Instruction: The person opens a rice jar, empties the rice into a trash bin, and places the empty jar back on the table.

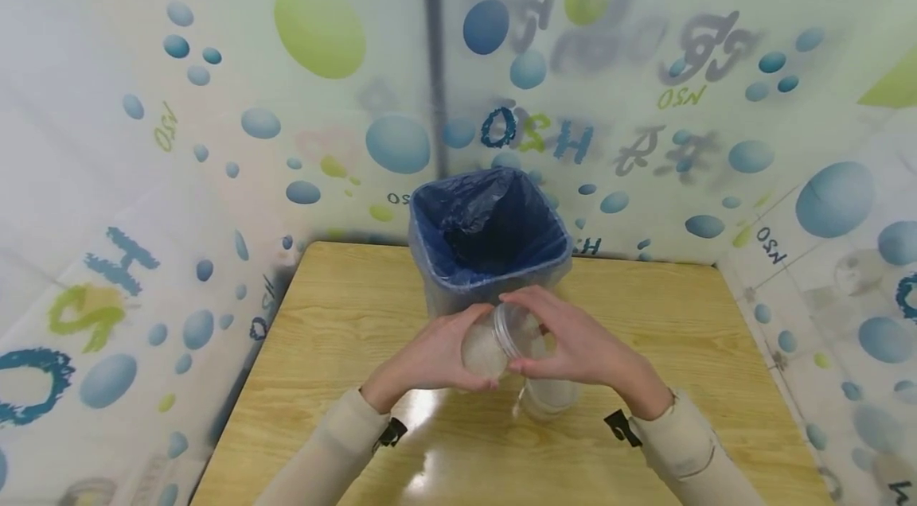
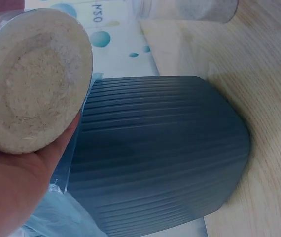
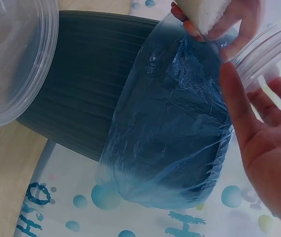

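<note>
In the head view my left hand [image 1: 447, 348] grips a tilted clear jar [image 1: 482, 353] of whitish grains that look like rice. The jar's base [image 2: 34, 81] faces the left wrist camera, with grains spread over it. My right hand [image 1: 573, 339] curls thumb and fingers around the jar's clear rimmed end [image 3: 273, 47]. I cannot tell whether that end is a lid or a second container's mouth. Another clear container [image 1: 552, 396] stands on the table below the right hand; its round rim [image 3: 49, 59] fills the left side of the right wrist view.
Just beyond the hands, a grey ribbed bin [image 2: 160, 148] with a blue plastic bag liner [image 1: 494, 277] stands on the wooden table [image 1: 344, 315]. Walls of printed white sheeting [image 1: 344, 116] enclose the table's back and sides.
</note>
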The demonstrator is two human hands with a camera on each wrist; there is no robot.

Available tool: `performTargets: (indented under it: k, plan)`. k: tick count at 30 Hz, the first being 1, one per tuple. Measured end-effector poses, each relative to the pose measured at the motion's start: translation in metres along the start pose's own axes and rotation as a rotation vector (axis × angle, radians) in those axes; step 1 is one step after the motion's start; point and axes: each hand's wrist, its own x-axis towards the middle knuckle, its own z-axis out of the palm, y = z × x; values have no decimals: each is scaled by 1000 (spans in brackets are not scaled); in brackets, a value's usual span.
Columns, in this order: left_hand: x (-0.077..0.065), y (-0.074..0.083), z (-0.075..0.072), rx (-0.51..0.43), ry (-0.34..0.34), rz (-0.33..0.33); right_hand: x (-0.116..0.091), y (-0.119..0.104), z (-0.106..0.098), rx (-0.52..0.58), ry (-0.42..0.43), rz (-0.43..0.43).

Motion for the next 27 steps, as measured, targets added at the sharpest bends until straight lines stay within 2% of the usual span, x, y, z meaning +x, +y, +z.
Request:
performTargets:
  k: [5, 19, 24, 27]
  plan:
    - [0, -1, 0, -4, 7, 19, -1, 1, 0, 39, -27, -30]
    - [-3, -3, 5, 2, 2, 36, -8, 1, 1, 78, -79, -21]
    - [-4, -1, 7, 17, 25, 29, -12, -1, 2, 81, -25, -25]
    - [-5, -1, 8, 25, 45, 18, -11, -3, 5, 118, 29, 22]
